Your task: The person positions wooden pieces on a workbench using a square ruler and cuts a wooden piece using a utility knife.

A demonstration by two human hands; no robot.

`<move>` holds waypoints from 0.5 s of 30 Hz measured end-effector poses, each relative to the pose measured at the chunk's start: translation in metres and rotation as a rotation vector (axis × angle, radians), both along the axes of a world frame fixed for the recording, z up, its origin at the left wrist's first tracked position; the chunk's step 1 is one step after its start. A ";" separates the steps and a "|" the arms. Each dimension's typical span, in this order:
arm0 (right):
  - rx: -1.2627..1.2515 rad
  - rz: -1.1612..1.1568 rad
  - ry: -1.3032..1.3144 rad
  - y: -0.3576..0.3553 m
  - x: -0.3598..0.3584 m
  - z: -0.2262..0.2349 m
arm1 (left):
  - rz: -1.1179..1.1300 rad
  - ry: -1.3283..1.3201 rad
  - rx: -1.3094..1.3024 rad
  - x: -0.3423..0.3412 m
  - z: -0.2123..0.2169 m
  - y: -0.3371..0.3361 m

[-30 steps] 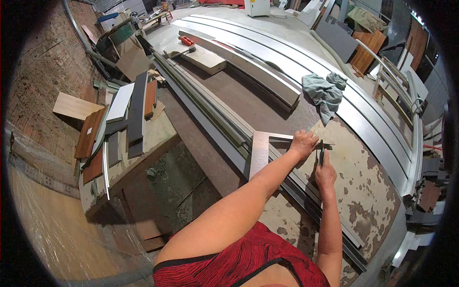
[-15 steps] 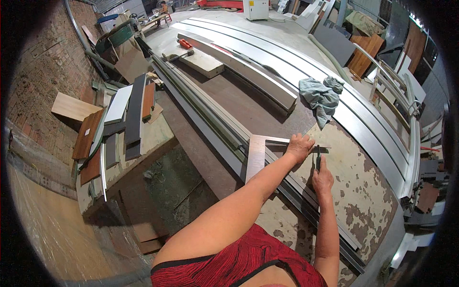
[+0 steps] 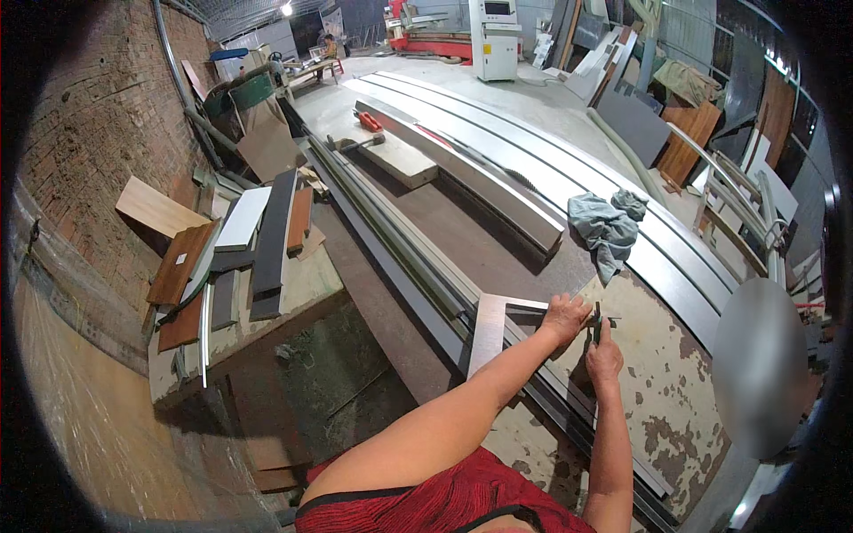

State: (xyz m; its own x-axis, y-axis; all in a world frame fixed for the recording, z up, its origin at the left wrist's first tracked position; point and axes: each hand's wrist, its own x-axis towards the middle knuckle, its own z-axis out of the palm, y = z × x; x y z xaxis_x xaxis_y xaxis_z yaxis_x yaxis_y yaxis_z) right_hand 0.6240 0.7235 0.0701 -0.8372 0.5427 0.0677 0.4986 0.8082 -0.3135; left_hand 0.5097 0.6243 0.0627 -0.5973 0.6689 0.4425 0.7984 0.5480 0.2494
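Note:
My left hand [image 3: 566, 316] presses flat on the blade of a metal try square [image 3: 498, 325] that lies across long grey metal profiles [image 3: 418, 266] on the workbench. Just to its right, my right hand [image 3: 604, 358] is closed around a thin dark pencil-like tool [image 3: 598, 320], its tip touching the work beside the square's blade. Both forearms reach in from the lower edge over a worn, paint-flaked bench top [image 3: 657, 391].
A grey-blue rag [image 3: 607, 226] lies on the long silver panels [image 3: 533, 169] beyond my hands. A low bench at left carries boards and offcuts [image 3: 249, 249]. A brick wall [image 3: 98, 133] runs along the left. Machines and leaning boards stand at the back.
The view has shifted slightly. My hands stay on the square and the tool, the right hand having edged a little along the blade.

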 end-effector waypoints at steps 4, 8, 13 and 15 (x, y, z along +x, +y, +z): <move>-0.028 -0.020 0.026 -0.005 0.001 0.005 | -0.011 -0.013 0.057 0.000 -0.002 -0.001; -0.051 0.009 0.006 -0.006 0.024 0.005 | -0.009 -0.020 -0.020 0.000 -0.002 0.003; -0.085 0.007 0.021 -0.002 0.004 0.010 | 0.011 0.020 -0.059 -0.011 -0.013 0.008; -0.107 -0.009 0.050 0.003 -0.009 -0.001 | 0.021 0.007 -0.078 -0.013 -0.012 0.009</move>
